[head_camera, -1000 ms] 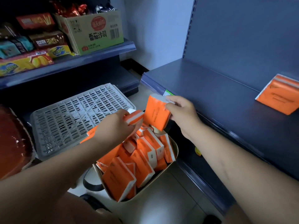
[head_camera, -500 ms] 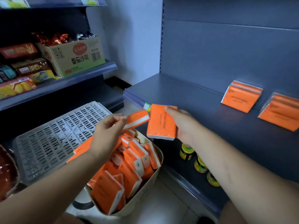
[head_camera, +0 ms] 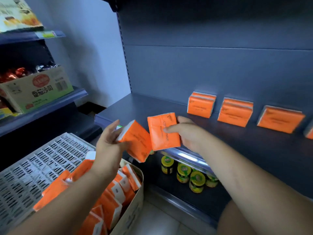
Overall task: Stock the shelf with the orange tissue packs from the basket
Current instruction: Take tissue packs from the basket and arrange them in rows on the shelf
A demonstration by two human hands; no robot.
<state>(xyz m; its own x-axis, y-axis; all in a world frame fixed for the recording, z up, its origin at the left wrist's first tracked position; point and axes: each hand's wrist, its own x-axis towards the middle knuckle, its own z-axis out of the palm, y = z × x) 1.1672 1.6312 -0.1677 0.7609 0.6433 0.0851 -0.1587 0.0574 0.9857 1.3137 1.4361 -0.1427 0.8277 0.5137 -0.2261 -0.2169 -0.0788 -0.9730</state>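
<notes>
My left hand (head_camera: 108,143) curls its fingers round one orange plastic-wrapped tissue pack (head_camera: 137,141). My right hand (head_camera: 188,133) pinches a second orange pack (head_camera: 162,131). Both packs hover at the front edge of the dark blue metal shelf (head_camera: 237,146), above the beige basket (head_camera: 135,209).

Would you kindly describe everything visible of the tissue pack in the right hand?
The tissue pack is an orange rectangle in glossy, wrinkled soft wrap, with dark print running along its face. It stands nearly upright, broad face toward the camera, over the front edge of the shelf. The right hand grips it, thumb across the face. It overlaps the second pack in the left hand; contact is unclear.
</notes>
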